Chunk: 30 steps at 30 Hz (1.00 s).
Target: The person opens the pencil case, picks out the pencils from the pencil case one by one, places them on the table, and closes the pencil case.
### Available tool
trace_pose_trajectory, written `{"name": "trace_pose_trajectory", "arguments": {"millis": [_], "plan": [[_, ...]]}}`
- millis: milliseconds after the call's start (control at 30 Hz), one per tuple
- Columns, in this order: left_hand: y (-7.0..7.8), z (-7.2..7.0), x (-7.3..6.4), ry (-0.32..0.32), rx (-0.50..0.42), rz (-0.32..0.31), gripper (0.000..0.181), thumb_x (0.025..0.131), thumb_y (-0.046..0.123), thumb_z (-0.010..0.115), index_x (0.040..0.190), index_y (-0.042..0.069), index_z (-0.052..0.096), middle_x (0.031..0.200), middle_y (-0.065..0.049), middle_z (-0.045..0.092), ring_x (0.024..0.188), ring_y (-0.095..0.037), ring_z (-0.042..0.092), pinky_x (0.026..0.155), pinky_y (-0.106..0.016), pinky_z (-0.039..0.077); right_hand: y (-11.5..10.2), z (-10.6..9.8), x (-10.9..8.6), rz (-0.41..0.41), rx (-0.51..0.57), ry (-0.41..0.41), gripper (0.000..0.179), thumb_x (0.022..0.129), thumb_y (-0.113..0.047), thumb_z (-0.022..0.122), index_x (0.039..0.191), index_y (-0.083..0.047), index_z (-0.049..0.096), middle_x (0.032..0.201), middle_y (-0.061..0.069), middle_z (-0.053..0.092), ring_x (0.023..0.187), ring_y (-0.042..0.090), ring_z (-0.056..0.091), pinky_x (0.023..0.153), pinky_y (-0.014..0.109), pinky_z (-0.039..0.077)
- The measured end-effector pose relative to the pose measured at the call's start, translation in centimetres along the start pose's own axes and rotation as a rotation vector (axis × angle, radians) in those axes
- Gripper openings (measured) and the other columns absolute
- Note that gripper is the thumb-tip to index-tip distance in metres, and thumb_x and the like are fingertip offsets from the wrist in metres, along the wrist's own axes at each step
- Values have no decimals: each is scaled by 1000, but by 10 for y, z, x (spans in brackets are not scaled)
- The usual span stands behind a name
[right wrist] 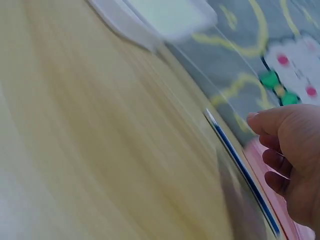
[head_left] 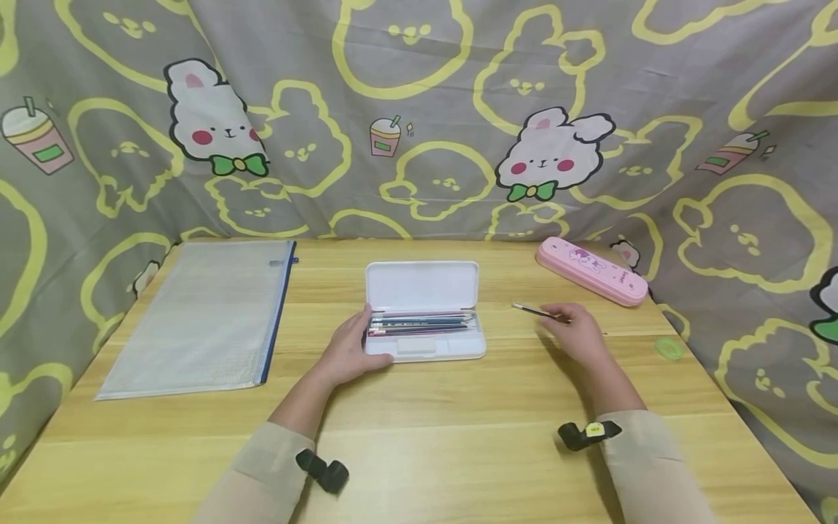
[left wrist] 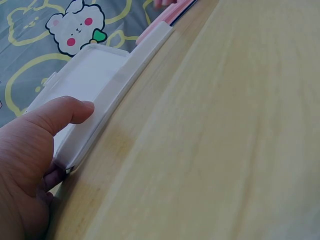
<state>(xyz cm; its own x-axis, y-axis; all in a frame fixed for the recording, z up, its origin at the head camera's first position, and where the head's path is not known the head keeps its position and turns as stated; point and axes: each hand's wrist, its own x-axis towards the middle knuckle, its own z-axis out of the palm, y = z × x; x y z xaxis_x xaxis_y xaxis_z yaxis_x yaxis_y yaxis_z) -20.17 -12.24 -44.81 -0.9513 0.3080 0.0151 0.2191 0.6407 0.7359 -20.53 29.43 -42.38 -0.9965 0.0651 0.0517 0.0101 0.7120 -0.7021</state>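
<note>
An opened white pencil case (head_left: 452, 348) stands on the table with its lid raised against the back. Several pencils (head_left: 422, 322) lie in it, and a pale block (head_left: 416, 345) sits near its front. My left hand (head_left: 350, 346) grips the case's left end, the thumb over the front corner in the left wrist view and the other fingers round the side. To the right, a single pencil (head_left: 524, 308) points left towards the case. Over its right part is my right hand (head_left: 579, 335), whose bent fingers (right wrist: 277, 161) appear beside the pencil with nothing between them in the right wrist view.
A pink rabbit-print pencil case (head_left: 592, 271) lies closed at the back right. Near the right edge is a green loop (head_left: 669, 349). A mesh zip pouch (head_left: 196, 320) with a blue edge lies flat at left. Patterned curtain (head_left: 419, 145) surrounds the table's back and sides.
</note>
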Motion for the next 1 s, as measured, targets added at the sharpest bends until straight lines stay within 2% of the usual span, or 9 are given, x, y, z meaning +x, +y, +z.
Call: {"name": "trace_pose_trajectory", "arguments": {"millis": [267,467,700,900,1000], "plan": [[-1,1,0,-4,-14,-5,113,73,38,81,155,-2,15,160,-24,24,147,-43,25,121,-53,22,-43,41,6,-113,1,-104,31,94,-20,64,121,-4,68,119,20,62,107,33,56,81,34,47],[-1,1,0,-6,-16,-9,112,72,38,80,155,-1,15,160,-23,23,147,-43,24,121,-53,22,-64,62,13,-188,-2,-203,25,92,-17,66,114,-5,71,112,16,67,101,28,59,84,36,49],[-1,0,0,-10,-3,-14,112,73,38,80,155,-1,14,160,-23,23,147,-43,24,121,-54,22,-77,71,18,-228,-55,-302,23,92,-15,65,112,-6,72,105,11,71,94,23,62,87,40,53],[-1,0,1,-7,-5,-13,113,73,38,80,156,0,14,161,-21,23,147,-42,24,121,-53,22,-80,74,21,-215,-121,-364,27,88,-22,72,111,-9,72,100,7,70,85,18,55,79,32,47],[-2,0,1,-6,-4,-12,113,73,38,80,156,-1,14,161,-22,23,147,-42,24,121,-53,22,-82,74,21,-233,-145,-394,31,85,-21,74,113,-7,71,100,7,68,84,19,52,77,32,44]]}}
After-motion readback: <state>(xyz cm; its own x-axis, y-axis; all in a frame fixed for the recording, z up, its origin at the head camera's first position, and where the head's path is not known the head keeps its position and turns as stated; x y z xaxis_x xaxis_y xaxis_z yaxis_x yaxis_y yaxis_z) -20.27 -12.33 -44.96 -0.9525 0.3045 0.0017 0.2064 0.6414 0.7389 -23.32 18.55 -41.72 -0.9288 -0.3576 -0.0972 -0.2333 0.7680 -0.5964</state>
